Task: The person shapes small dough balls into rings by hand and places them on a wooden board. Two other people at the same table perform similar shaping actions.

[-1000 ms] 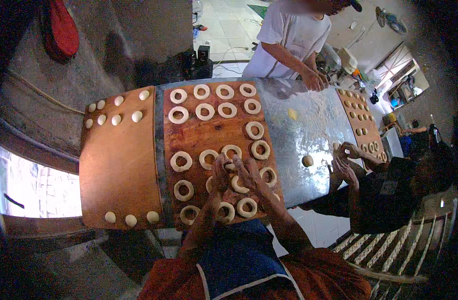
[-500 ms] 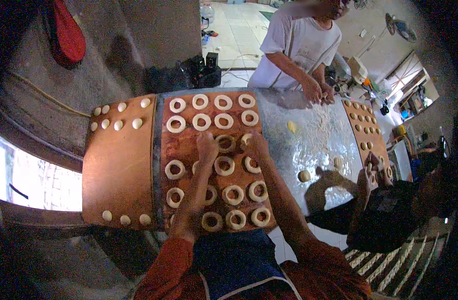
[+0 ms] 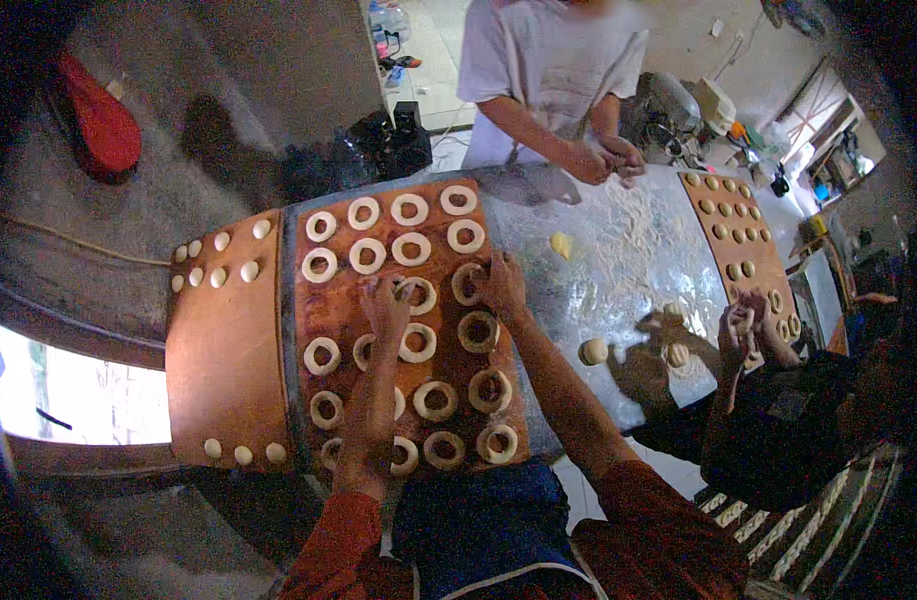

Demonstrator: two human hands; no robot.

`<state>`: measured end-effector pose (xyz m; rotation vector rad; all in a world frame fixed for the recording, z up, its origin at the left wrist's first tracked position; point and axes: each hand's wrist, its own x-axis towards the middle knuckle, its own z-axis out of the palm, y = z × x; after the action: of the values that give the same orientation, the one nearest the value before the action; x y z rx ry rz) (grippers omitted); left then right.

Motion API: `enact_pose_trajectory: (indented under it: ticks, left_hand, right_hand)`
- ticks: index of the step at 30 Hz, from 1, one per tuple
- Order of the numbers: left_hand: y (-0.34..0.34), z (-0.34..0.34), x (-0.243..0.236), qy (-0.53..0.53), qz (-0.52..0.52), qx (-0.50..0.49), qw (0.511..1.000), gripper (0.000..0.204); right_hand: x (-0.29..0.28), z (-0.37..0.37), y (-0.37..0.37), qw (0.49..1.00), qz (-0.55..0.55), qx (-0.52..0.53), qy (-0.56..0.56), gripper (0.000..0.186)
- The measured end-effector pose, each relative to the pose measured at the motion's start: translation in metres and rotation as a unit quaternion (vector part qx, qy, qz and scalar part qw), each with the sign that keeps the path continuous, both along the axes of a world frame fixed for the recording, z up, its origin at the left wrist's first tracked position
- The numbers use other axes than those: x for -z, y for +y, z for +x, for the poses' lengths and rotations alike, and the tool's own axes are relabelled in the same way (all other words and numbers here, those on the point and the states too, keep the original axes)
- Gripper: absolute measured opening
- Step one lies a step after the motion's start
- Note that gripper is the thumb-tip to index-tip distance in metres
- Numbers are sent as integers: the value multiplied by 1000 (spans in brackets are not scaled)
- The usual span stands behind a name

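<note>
Rows of pale dough rings [image 3: 367,256] lie on a reddish-brown board [image 3: 353,300] in front of me. My left hand [image 3: 386,305] reaches over its middle, fingers curled in at the left rim of one dough ring [image 3: 417,296]. Close to the board's right edge, my right hand [image 3: 504,288] has its fingers bent down on the right rim of the neighbouring dough ring [image 3: 465,284], covering part of it. Both rings rest on or just over the board; I cannot tell which. My left forearm hides parts of several nearer rings.
A brown board [image 3: 223,360] with dough balls lies left. To the right is a floury metal tabletop [image 3: 558,310] with a yellow lump [image 3: 561,245] and dough balls [image 3: 593,351]. A person in white [image 3: 548,90] works opposite; another person's hands [image 3: 748,330] work at right, beside another board [image 3: 730,225].
My view has shifted, so the boards sit further left. My left fingers have uncurled somewhat toward the ring beside them. My right hand has slid to its ring's right side, uncovering more of it.
</note>
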<state>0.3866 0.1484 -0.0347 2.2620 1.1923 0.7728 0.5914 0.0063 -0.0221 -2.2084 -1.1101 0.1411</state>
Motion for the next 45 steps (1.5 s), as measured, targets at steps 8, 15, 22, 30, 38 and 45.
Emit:
enact_pose_trajectory:
  ticks: [8, 15, 22, 30, 38, 45]
  left_hand:
    - [-38, 59, -35, 74, 41, 89, 992, 33]
    - [-30, 80, -16, 110, 57, 115, 986, 34]
    - [-46, 79, 2, 26, 143, 56, 988, 32]
    - [-224, 62, -50, -156, -4, 127, 979, 19]
    - [-312, 150, -15, -259, -278, 204, 903, 24]
    - [-325, 155, -40, -204, -394, 241, 863, 29]
  right_hand:
    - [-22, 16, -143, 993, 76, 67, -55, 53]
    - [11, 25, -269, 985, -114, 43, -118, 38]
    - [-8, 38, -280, 982, -7, 121, 146, 41]
    - [10, 174, -293, 988, 17, 151, -20, 31]
    - [-28, 134, -308, 964, 66, 169, 192, 28]
    - [-28, 29, -319, 864, 276, 98, 410, 39]
